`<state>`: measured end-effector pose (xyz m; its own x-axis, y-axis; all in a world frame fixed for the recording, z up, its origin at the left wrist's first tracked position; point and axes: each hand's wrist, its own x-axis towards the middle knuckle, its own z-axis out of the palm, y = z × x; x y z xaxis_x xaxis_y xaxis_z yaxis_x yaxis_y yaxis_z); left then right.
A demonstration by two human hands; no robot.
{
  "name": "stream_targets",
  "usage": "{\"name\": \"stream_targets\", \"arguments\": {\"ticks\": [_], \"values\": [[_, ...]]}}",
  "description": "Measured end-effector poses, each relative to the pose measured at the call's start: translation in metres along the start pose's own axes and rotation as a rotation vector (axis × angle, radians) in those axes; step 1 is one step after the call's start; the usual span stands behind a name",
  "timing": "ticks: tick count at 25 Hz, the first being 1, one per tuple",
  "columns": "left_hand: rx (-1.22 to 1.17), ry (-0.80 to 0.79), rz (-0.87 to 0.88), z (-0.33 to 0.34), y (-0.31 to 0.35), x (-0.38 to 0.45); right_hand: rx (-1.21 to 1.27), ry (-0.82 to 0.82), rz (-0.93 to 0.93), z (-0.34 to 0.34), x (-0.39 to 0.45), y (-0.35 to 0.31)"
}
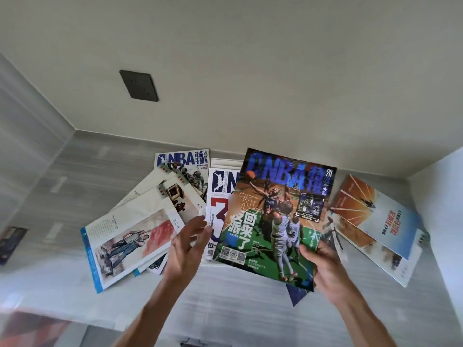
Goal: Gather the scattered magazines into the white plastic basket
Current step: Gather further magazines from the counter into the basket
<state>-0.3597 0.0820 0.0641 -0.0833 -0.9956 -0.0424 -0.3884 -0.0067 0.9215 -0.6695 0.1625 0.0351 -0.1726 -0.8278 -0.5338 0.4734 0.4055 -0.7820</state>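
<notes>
The right hand [325,266] grips the green NBA magazine [275,216] at its five-o'clock corner, lifted above other magazines [130,236] fanned on the floor [75,176], the left hand [186,244] open at nine o'clock.

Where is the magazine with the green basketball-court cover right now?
The green-court basketball magazine is centre-right in the head view, held at its lower right corner by the right hand, overlapping the white magazine with a red numeral.

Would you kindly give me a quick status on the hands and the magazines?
Right hand gripping the green basketball magazine by its lower corner. Left hand open, empty, beside it. Other magazines spread on the floor. Basket not clearly in view.
</notes>
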Motion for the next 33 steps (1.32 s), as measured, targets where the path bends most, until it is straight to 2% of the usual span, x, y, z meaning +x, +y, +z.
{"name": "stream_targets", "arguments": {"ticks": [1, 2, 3, 5, 8, 10, 14, 17, 20, 23, 26, 28, 30, 33], "values": [[-0.231, -0.190, -0.115, 0.003, 0.010, 0.001, -0.012, -0.027, 0.011, 0.004, -0.001, 0.006], [-0.397, -0.300, -0.201, 0.011, 0.013, 0.004, -0.034, -0.052, 0.020, 0.008, -0.002, 0.012], [-0.468, -0.304, -0.264, 0.018, 0.012, 0.007, -0.072, -0.075, 0.028, 0.012, -0.003, 0.015], [-0.495, -0.215, -0.384, 0.027, 0.013, 0.009, -0.218, -0.099, 0.024, 0.017, -0.004, 0.018], [-0.321, -0.124, -0.384, 0.033, -0.002, 0.000, -0.490, 0.056, 0.065, 0.018, -0.005, 0.026], [-0.290, -0.149, -0.281, 0.037, -0.001, -0.008, -0.462, 0.212, 0.091, 0.013, -0.009, 0.035], [-0.247, -0.178, -0.118, 0.042, 0.020, -0.019, -0.295, 0.266, 0.043, 0.002, -0.023, 0.048], [-0.156, -0.310, 0.014, 0.046, 0.043, -0.027, -0.237, 0.451, 0.048, -0.026, -0.034, 0.051], [-0.233, -0.462, 0.058, 0.070, 0.069, -0.036, -0.394, 0.696, 0.139, -0.081, -0.054, 0.063], [-0.176, -0.493, 0.053, 0.127, 0.078, -0.042, -0.636, 0.878, 0.268, -0.137, -0.086, 0.076], [0.062, -0.484, 0.002, 0.191, 0.058, -0.056, -0.821, 0.979, 0.419, -0.166, -0.105, 0.090], [0.246, -0.451, -0.034, 0.217, 0.037, -0.070, -0.943, 1.013, 0.411, -0.168, -0.107, 0.102], [0.316, -0.436, -0.057, 0.233, 0.020, -0.082, -0.933, 1.025, 0.359, -0.169, -0.104, 0.109], [0.427, -0.484, -0.139, 0.243, 0.005, -0.090, -0.766, 1.051, 0.374, -0.178, -0.103, 0.111]]}}
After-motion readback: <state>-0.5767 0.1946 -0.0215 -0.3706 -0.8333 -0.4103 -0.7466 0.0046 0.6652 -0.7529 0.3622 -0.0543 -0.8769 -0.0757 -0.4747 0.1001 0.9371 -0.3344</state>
